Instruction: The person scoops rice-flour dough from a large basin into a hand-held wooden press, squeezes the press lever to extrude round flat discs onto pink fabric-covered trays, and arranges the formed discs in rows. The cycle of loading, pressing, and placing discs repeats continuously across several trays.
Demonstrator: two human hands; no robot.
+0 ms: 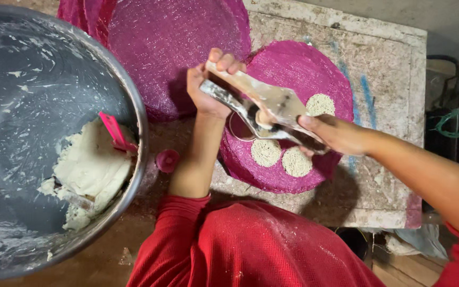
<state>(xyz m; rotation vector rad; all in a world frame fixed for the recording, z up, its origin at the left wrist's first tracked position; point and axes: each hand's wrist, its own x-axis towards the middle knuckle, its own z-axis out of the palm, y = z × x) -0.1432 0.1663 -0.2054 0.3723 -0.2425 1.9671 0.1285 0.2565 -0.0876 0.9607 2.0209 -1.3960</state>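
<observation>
Looks like a rough, small-scale food-making spot, home kitchen or cottage workshop, cannot tell which. Evidence: large steel bowl (134, 106) holding white dough (88, 165), smeared inside; round pink mesh mats (293, 69) laid out, one carrying pressed noodle discs (265, 152); worn, flour-crusted concrete slab (389, 69) as work surface; bare dusty floor (107, 255) below. No fitted counters or appliances in view.

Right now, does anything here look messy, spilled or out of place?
Only smears. White dough streaks the walls of the metal bowl and coats the press in both hands. The three noodle rounds sit neatly on the pink mat.
</observation>
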